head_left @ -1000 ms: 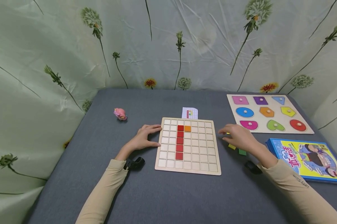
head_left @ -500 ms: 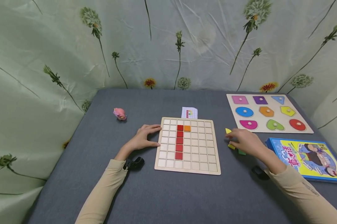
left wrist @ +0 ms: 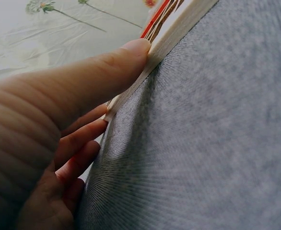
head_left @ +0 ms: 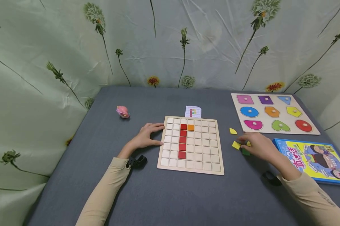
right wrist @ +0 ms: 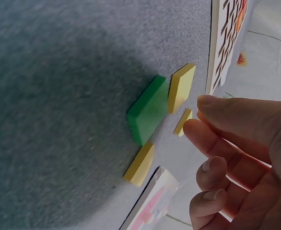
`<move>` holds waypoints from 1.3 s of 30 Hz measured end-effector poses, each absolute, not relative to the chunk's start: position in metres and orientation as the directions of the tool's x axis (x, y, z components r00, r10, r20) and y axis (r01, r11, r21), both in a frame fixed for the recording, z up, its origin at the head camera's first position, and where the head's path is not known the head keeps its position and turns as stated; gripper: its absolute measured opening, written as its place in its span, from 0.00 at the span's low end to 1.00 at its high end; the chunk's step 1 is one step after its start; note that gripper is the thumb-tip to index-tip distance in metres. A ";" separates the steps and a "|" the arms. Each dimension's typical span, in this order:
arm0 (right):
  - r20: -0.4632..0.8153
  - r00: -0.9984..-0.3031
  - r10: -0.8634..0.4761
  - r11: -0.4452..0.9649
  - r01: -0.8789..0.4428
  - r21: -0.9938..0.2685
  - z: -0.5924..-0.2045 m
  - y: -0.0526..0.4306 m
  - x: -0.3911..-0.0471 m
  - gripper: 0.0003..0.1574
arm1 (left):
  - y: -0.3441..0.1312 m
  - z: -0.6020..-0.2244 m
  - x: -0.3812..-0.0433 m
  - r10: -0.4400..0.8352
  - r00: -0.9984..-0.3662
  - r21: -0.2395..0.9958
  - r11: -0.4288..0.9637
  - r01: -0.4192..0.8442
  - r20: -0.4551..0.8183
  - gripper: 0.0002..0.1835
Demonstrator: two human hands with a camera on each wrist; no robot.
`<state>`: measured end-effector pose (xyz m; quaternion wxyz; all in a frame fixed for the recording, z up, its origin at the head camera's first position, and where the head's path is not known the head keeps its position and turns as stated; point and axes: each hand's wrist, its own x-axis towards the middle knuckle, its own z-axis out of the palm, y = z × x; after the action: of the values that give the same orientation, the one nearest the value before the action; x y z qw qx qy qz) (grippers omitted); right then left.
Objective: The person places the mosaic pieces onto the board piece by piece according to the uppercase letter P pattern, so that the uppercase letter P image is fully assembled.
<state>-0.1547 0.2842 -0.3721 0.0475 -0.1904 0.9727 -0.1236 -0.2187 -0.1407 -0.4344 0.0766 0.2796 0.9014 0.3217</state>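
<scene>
green tile (right wrist: 148,111), right fingers (right wrist: 213,140) bent nearby

The right hand (head_left: 256,144) now lies farther right, away from the board (head_left: 191,172); a second ago its fingertips were just beside the board's right edge. The yellow quarter (head_left: 233,131) and the yellow square (head_left: 236,145), each partly covered earlier, show whole, and another yellow piece (head_left: 248,143) peeps out under the fingers. The right sleeve (head_left: 311,194) and black wristband (head_left: 271,179) shift right with the hand. The head view sits slightly differently, everything appearing a little higher.
</scene>
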 end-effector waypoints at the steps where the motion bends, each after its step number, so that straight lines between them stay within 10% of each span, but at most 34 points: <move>1: -0.051 -0.923 -0.380 0.897 -0.355 -0.262 -0.372 0.285 -0.154 0.16 | -0.141 -0.434 -0.219 0.553 -0.832 0.623 0.636 0.454 0.042 0.38; 39: -0.107 -0.938 -0.330 0.913 -0.288 -0.288 -0.385 0.303 -0.138 0.18 | -0.141 -0.433 -0.218 0.559 -0.828 0.618 0.634 0.464 0.047 0.39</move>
<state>-0.1383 0.3030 -0.3849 0.0771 -0.1586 0.9750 -0.1351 -0.2176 -0.1412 -0.4334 0.0744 0.2838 0.9009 0.3197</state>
